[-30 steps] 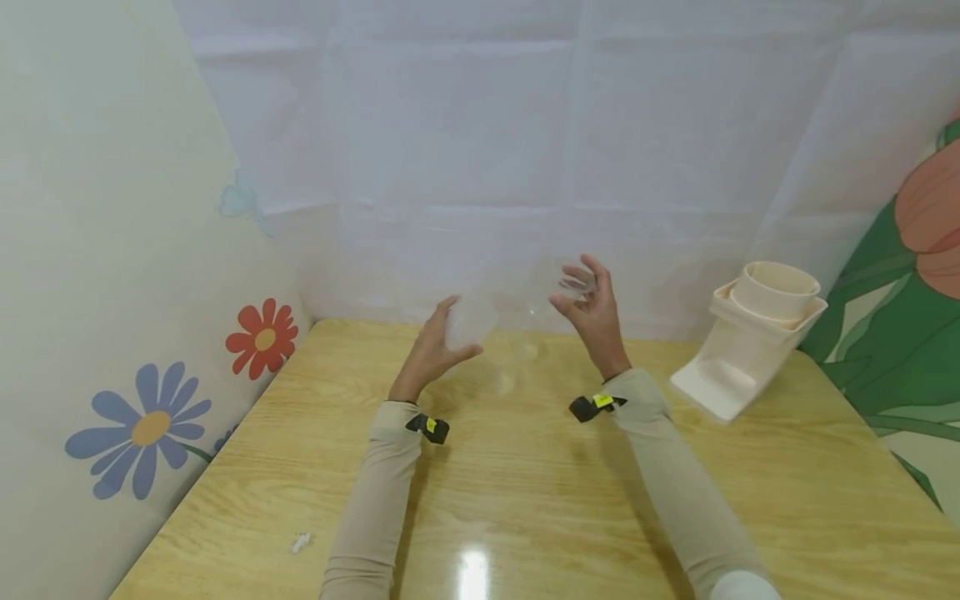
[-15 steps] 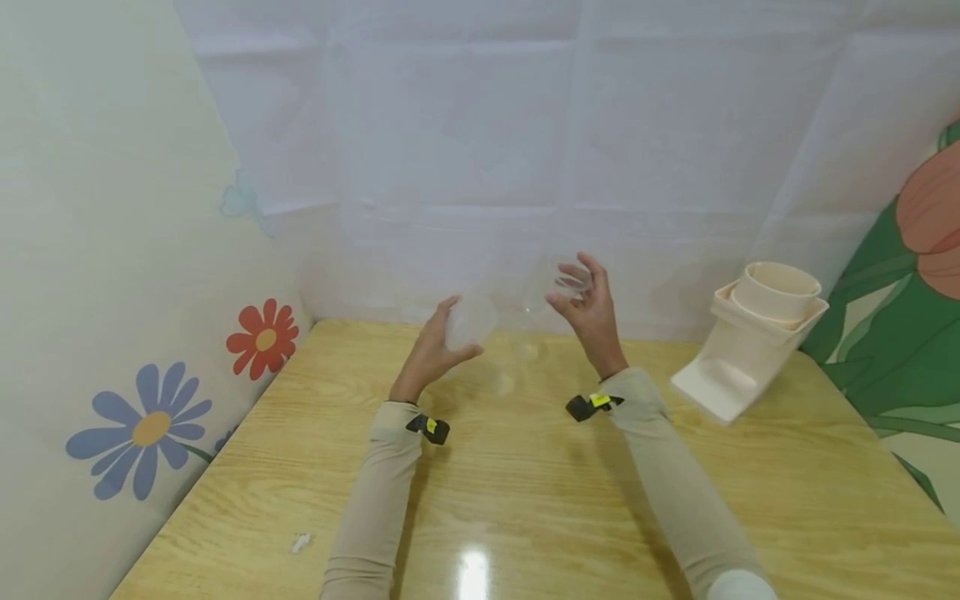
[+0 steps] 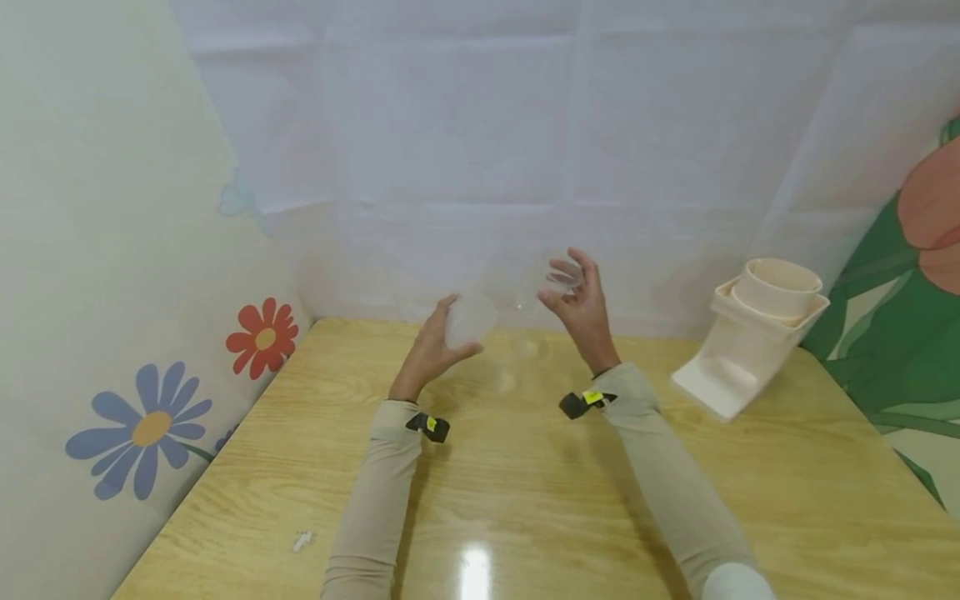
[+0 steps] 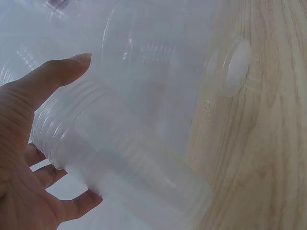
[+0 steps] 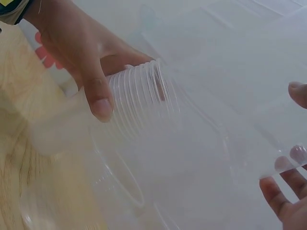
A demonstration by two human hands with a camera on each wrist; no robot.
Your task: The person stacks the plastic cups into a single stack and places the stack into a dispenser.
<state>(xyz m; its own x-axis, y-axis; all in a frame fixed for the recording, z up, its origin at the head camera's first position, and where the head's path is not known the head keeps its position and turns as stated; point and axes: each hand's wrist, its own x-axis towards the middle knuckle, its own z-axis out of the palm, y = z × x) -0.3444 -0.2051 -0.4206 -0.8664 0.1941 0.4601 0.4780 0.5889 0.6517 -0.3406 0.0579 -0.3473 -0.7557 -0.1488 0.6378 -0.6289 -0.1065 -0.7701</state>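
A person's left hand (image 3: 433,350) grasps a stack of nested clear cups (image 4: 129,148) near its ribbed rims, the thumb on 1 side and fingers on the other. The stack lies tilted in the grip, with its bases pointing away from the palm, above the far part of the wood-grained surface (image 3: 487,483). The right hand (image 3: 587,315), raised a little higher, has its thumb and fingers curled around a clear cup (image 3: 553,275); its fingers show through the plastic. The 2 hands are apart, facing each other.

More clear cups (image 3: 528,348) show faintly between them, too transparent to count. Near the far right corner of the surface, well apart from the hands, stands a cream holder (image 3: 742,342) with a round cup-like part (image 3: 778,287) set in its top. A small white scrap (image 3: 302,542) lies near the left edge. Both sleeves (image 3: 371,508) are beige, and each wrist bears a black camera (image 3: 431,427). Behind hangs a creased white cloth (image 3: 450,125), with painted flowers (image 3: 262,337) on the walls beside it.
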